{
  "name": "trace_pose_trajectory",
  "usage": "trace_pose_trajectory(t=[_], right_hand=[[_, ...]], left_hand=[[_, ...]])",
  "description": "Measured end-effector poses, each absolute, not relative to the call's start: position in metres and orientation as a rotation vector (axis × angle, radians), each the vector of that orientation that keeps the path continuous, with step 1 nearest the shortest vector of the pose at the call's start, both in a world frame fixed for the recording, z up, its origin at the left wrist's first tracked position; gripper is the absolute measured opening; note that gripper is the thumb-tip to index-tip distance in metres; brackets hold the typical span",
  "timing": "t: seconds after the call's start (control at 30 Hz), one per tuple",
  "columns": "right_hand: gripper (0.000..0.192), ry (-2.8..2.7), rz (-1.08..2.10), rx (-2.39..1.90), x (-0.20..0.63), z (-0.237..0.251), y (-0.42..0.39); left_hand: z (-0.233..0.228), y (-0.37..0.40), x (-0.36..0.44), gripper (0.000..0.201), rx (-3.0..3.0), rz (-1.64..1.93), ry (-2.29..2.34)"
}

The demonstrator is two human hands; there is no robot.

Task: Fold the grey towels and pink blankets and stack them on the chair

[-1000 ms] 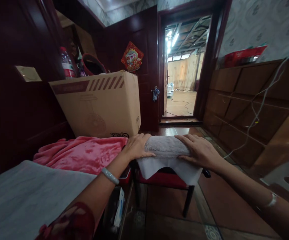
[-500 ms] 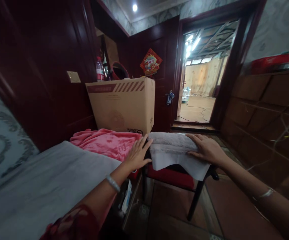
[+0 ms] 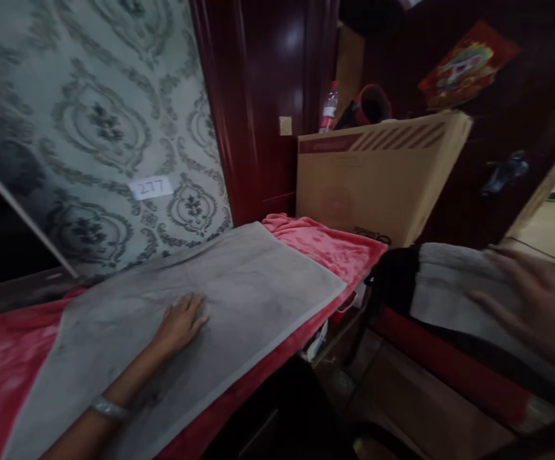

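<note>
My left hand (image 3: 180, 322) lies flat, palm down, on a large grey towel (image 3: 239, 281) spread over a pink blanket (image 3: 335, 246) on the surface to my left. My right hand (image 3: 531, 303), blurred, hovers with fingers apart over a folded grey towel (image 3: 445, 287) that rests on a red-seated stool (image 3: 440, 361) to the right. Whether the right hand touches the folded towel I cannot tell. Neither hand grips anything.
A big cardboard box (image 3: 378, 176) stands behind the blanket, with a water bottle (image 3: 328, 108) and a red round object (image 3: 373, 103) behind it. Patterned wallpaper with a small label (image 3: 150, 187) fills the left. A dark wooden door with a red decoration (image 3: 464, 64) is at right.
My head has turned left. My left hand left the folded towel and moved onto the spread grey towel. My right hand stayed by the folded towel on the stool.
</note>
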State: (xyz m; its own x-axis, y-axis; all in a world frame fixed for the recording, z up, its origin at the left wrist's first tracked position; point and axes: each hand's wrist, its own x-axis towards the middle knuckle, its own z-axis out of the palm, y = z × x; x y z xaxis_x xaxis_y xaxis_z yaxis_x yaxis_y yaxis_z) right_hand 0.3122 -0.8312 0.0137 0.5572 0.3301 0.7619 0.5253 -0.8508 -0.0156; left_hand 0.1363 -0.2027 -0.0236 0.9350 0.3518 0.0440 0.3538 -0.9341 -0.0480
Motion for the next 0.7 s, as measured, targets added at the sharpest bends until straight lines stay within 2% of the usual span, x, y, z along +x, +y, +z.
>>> trace_pose_trajectory(t=[0.07, 0.17, 0.33, 0.43, 0.57, 0.7], right_hand=[[0.067, -0.973, -1.073, -2.524, 0.303, 0.002, -0.753], [0.060, -1.308, -0.795, -2.394, 0.297, -0.029, -0.635], [0.062, -1.517, -0.310, -2.356, 0.299, -0.067, -0.492], [0.062, -1.547, -0.076, -2.435, 0.300, -0.082, -0.452], [0.060, -1.564, 0.099, -2.448, 0.312, -0.103, -0.444], [0.065, -1.647, 0.296, -2.165, 0.355, -0.102, -0.445]], left_hand=[[-0.026, -0.186, 0.099, 0.064, -2.967, -0.046, -0.693], [-0.038, -0.175, 0.056, 0.066, -2.894, 0.018, -0.832], [-0.066, -0.176, 0.024, 0.062, -2.843, -0.022, -0.922], [-0.076, -0.177, 0.021, 0.060, -2.861, -0.094, -0.922], [-0.073, -0.173, 0.017, 0.060, -2.882, -0.094, -0.923], [-0.052, -0.163, 0.033, 0.059, -2.927, 0.000, -0.907]])
